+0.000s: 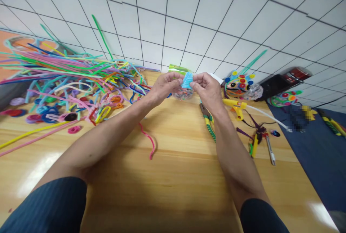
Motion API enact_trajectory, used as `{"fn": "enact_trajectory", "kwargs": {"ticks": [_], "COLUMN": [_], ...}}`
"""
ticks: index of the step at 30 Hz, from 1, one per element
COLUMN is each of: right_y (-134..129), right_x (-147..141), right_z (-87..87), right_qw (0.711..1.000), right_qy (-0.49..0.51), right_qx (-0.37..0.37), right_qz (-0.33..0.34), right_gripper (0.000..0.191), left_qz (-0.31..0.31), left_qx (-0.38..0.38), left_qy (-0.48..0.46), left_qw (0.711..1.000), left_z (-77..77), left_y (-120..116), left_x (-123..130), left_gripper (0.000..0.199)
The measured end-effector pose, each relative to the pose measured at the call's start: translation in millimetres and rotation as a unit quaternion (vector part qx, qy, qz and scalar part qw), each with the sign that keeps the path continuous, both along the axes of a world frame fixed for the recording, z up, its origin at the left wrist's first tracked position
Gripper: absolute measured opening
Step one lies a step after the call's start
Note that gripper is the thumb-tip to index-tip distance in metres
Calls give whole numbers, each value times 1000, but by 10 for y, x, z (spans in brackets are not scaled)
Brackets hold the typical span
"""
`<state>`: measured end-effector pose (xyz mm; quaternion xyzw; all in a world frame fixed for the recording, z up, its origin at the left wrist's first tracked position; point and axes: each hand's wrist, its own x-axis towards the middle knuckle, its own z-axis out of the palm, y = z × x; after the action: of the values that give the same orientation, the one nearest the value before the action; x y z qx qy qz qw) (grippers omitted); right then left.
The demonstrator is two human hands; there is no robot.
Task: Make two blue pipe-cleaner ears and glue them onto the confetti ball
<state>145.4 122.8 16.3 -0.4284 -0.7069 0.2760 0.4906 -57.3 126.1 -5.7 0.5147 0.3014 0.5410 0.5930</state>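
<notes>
Between my two hands is a small light-blue piece of bent pipe cleaner [187, 80], folded into close ridges. My left hand [167, 84] pinches its left side with thumb and fingertips. The right side is pinched by my right hand [207, 88] in the same way. Just below the piece, a clear plastic container [182, 94] stands on the table, partly hidden by my fingers. Behind my hands lies a bright green packet [178, 69]. Pliers with green and yellow handles [207, 119] rest beside my right wrist.
A large heap of coloured pipe cleaners [70, 71] covers the left side of the wooden table [167, 189]. One pink pipe cleaner [149, 139] lies near the middle. To the right are a yellow glue gun [235, 107], a pen [270, 150] and a decorated figure [238, 84]. A tiled wall [178, 20] stands behind.
</notes>
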Motion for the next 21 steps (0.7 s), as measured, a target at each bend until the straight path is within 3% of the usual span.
{"fn": "enact_trajectory", "kwargs": {"ticks": [21], "right_y": [-53], "right_x": [-95], "right_z": [1], "right_qw": [999], "right_qy": [8], "right_qx": [11], "right_qz": [-41], "right_gripper": [16], "left_qz": [-2], "left_qx": [-22], "left_qy": [-15], "left_qw": [1000], "left_z": [81], "left_y": [-80], "left_x": [26], "left_gripper": [29]}}
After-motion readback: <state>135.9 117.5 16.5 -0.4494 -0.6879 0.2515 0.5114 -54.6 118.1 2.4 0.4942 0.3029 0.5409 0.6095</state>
